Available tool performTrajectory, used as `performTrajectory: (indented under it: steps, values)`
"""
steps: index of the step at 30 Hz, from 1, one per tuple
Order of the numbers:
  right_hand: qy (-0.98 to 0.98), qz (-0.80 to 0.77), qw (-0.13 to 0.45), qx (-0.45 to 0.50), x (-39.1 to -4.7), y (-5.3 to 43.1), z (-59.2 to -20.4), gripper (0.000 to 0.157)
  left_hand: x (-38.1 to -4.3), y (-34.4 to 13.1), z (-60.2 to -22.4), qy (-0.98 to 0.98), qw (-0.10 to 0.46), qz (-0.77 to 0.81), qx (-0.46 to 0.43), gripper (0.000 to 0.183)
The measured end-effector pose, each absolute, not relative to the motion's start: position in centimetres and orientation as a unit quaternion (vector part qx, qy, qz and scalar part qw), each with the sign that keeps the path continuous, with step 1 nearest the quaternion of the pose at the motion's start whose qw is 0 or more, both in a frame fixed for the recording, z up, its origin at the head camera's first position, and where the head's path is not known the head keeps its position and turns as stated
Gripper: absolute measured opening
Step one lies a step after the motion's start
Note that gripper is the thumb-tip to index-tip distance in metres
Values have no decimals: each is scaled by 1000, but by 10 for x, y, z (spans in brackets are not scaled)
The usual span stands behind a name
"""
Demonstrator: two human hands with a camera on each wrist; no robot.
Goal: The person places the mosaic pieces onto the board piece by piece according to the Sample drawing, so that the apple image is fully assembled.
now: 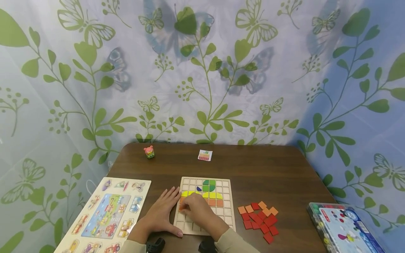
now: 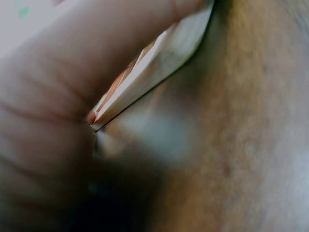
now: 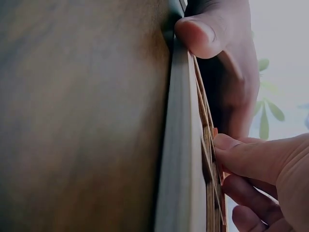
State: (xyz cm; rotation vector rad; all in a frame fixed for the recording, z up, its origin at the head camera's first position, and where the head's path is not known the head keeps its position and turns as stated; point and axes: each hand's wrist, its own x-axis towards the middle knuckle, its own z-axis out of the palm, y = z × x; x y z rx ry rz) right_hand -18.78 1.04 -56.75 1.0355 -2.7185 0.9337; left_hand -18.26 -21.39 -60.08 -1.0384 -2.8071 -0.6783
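A wooden grid board [image 1: 228, 221] lies on the table, with yellow pieces [image 1: 218, 195], a row of orange tiles [image 1: 219, 203], green pieces [image 1: 205, 188] and a dark blue piece [image 1: 199, 188] in its cells. My right hand [image 1: 197, 211] is over the board's left part, its thumb and fingertips pinching a small orange tile [image 3: 215, 131] at the grid; the fingers cover much of it. Along the left edge, my left hand [image 1: 162, 211] lies with extended fingers touching the rim and the thumb by the near corner. That thumb [image 3: 200, 38] shows in the right wrist view.
Loose red and orange tiles [image 1: 262, 216] lie scattered right of the board. A picture puzzle board [image 1: 143, 189] is at the left, a plastic case [image 1: 341, 225] at the right. A small pattern card [image 1: 205, 155] and a pink figurine [image 1: 149, 151] stand farther back.
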Motion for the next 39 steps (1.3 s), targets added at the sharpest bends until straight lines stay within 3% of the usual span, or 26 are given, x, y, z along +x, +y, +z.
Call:
performTrajectory:
  steps: [7, 14, 20, 27, 34, 39]
  values:
    - [-886, 328, 39, 324, -182, 22, -570, 12, -181, -212, -600, -914, 31, -221, -338, 142]
    - [-884, 366, 101, 273, -176, 59, -567, 9, -183, -211, -598, -919, 29, -210, -333, 143]
    - [-903, 366, 146, 173, -183, 112, -567, 15, -184, -213, -599, -918, 17, -218, -331, 143]
    - [-926, 354, 99, 93, -187, 178, -573, 19, -185, -214, -603, -916, 8, -232, -328, 144]
    - [-930, 329, 40, 160, -182, 217, -579, 23, -185, -214, -606, -915, 16, -229, -331, 145]
    - [-928, 310, 39, 203, -180, 224, -580, 33, -184, -214, -603, -914, 19, -233, -332, 143]
